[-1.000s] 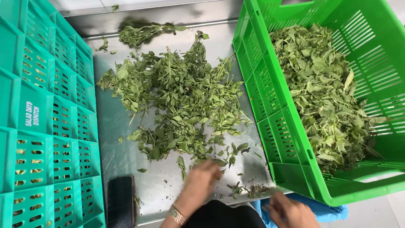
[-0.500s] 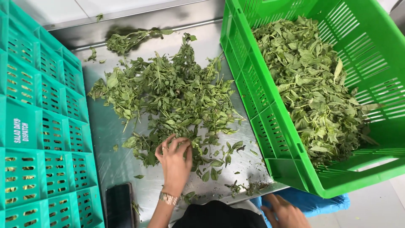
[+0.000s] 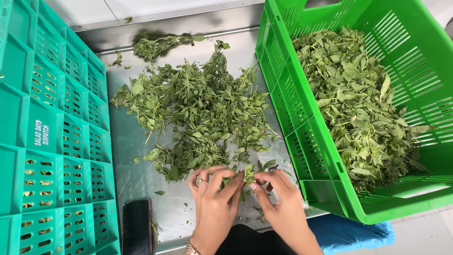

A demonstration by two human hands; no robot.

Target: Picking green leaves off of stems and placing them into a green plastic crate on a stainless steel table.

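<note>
A loose heap of green leafy herb sprigs is spread over a steel table. At its near edge my left hand and my right hand meet, fingertips pinching one small herb sprig between them. The left hand wears a ring and a wrist bracelet. To the right stands a bright green slotted crate holding a deep pile of picked leaves.
A teal slotted crate stands along the table's left side. A black phone lies flat near the front edge, left of my hands. A blue bag sits under the green crate's near corner. A few stray sprigs lie at the table's back.
My right hand has come up from the table's front edge to join the left hand. Both hands now pinch a sprig at the near edge of the heap.
</note>
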